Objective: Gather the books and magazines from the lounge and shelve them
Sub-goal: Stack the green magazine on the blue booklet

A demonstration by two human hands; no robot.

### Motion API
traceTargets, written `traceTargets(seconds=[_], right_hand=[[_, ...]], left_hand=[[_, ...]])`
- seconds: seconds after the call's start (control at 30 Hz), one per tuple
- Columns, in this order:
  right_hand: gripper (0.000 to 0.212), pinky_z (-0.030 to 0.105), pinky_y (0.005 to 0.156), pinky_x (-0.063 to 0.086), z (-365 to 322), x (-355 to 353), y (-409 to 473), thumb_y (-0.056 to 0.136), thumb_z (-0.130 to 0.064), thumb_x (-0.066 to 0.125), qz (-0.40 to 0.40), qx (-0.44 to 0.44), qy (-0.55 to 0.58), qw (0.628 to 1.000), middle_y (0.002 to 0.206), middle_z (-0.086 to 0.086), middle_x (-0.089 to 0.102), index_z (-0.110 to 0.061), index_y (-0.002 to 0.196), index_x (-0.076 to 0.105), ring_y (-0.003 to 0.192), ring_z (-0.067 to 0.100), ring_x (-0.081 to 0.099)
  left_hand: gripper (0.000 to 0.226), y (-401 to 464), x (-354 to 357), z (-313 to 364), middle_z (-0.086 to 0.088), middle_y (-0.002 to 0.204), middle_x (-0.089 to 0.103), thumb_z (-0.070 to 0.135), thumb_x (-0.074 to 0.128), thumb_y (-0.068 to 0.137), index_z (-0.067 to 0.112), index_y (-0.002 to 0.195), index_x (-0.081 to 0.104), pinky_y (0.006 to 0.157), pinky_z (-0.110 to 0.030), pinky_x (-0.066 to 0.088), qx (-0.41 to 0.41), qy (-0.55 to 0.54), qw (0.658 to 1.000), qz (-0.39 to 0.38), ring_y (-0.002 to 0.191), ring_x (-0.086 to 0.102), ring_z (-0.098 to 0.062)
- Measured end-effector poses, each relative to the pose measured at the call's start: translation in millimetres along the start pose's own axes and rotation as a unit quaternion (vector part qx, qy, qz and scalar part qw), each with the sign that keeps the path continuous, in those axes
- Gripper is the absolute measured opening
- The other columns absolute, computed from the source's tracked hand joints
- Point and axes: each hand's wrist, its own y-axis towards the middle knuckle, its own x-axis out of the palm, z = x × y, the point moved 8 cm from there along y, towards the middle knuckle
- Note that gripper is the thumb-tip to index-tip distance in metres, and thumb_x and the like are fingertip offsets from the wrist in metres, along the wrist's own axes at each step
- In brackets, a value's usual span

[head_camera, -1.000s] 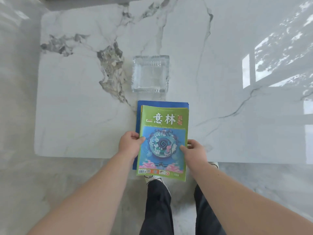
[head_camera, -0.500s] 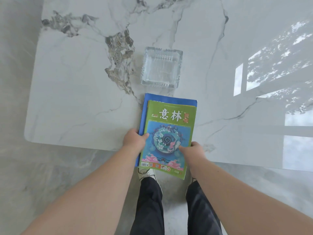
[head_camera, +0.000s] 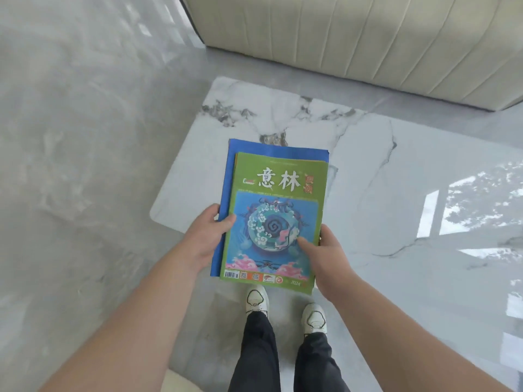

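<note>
Green and glossy, the top magazine shows a round blue emblem ringed with white cloud scrolls, pink waves below it, large white characters above, and a strip of barcodes along its near edge. Under it lies a blue book, seen only as a band down the left side and across the far edge; its cover is otherwise hidden, and a thin orange sliver between the two may be a third item, too narrow to tell. The stack is held in the air in front of the person, above the near edge of the marble table.

The left hand grips the stack's left edge, thumb pressed on the green cover, fingers tucked out of sight underneath. The right hand clasps the right edge the same way, thumb lying across the blue emblem, its fingers also hidden below.

White stone with grey veins makes up the table, polished enough to mirror bright window shapes at the right, where it runs out of view. Beyond it a cream sofa with vertical stitched channels is cut off at the top. Grey marbled floor tiles shine all round. Below the stack stand white shoes and dark trousers.
</note>
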Motion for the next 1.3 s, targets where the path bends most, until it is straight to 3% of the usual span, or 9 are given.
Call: traceTargets(seconds=[0.23,0.43,0.67,0.9,1.1,1.3], right_hand=[[0.027,0.048,0.079,0.061,-201,148,-139,0.092,-0.005,0.059,-0.169,-0.174,-0.093,0.966,0.104,0.0,0.076,-0.028,0.105,0.063,0.089,0.023,0.076],[0.027,0.052,0.084,0.06,-265,314,-247,0.091,-0.007,0.059,-0.298,-0.262,-0.146,0.906,0.107,0.0,0.076,-0.029,0.107,0.064,0.095,0.025,0.075],[0.027,0.057,0.083,0.058,-216,559,-316,0.09,-0.004,0.059,-0.42,-0.277,-0.199,0.841,0.107,0.007,0.075,-0.025,0.107,0.063,0.096,0.033,0.074],[0.028,0.059,0.086,0.057,-140,811,-359,0.091,-0.001,0.058,-0.519,-0.227,-0.23,0.792,0.111,0.01,0.074,-0.02,0.112,0.061,0.099,0.035,0.072],[0.024,0.052,0.083,0.06,-96,970,-389,0.094,-0.002,0.057,-0.561,-0.19,-0.266,0.761,0.108,0.006,0.074,-0.021,0.107,0.058,0.098,0.032,0.073],[0.024,0.053,0.086,0.058,-37,1144,-384,0.093,-0.003,0.057,-0.605,-0.187,-0.329,0.7,0.108,0.006,0.073,-0.025,0.104,0.058,0.098,0.03,0.073]], left_hand=[[0.008,-177,-134,170,-0.004,0.106,0.073,0.012,0.055,0.097,0.016,0.102,0.06,0.091,-0.05,0.054,0.183,-0.118,0.971,0.098,0.104,0.068,-0.03],[0.01,-309,-282,212,0.004,0.105,0.076,0.016,0.053,0.098,0.019,0.102,0.061,0.087,-0.045,0.056,0.293,-0.178,0.915,0.212,0.101,0.072,-0.021],[0.017,-395,-492,158,0.008,0.1,0.077,0.01,0.05,0.099,0.021,0.107,0.06,0.074,-0.036,0.061,0.35,-0.258,0.825,0.36,0.093,0.074,-0.016],[0.016,-427,-711,104,0.009,0.096,0.078,0.012,0.05,0.099,0.022,0.105,0.06,0.074,-0.035,0.061,0.324,-0.302,0.767,0.463,0.09,0.075,-0.015],[0.016,-450,-844,81,0.004,0.099,0.077,0.017,0.051,0.099,0.019,0.113,0.059,0.071,-0.035,0.062,0.289,-0.328,0.718,0.541,0.088,0.075,-0.016],[0.013,-425,-982,35,0.001,0.095,0.078,0.017,0.052,0.099,0.02,0.108,0.061,0.073,-0.041,0.06,0.253,-0.373,0.667,0.593,0.086,0.076,-0.021]])
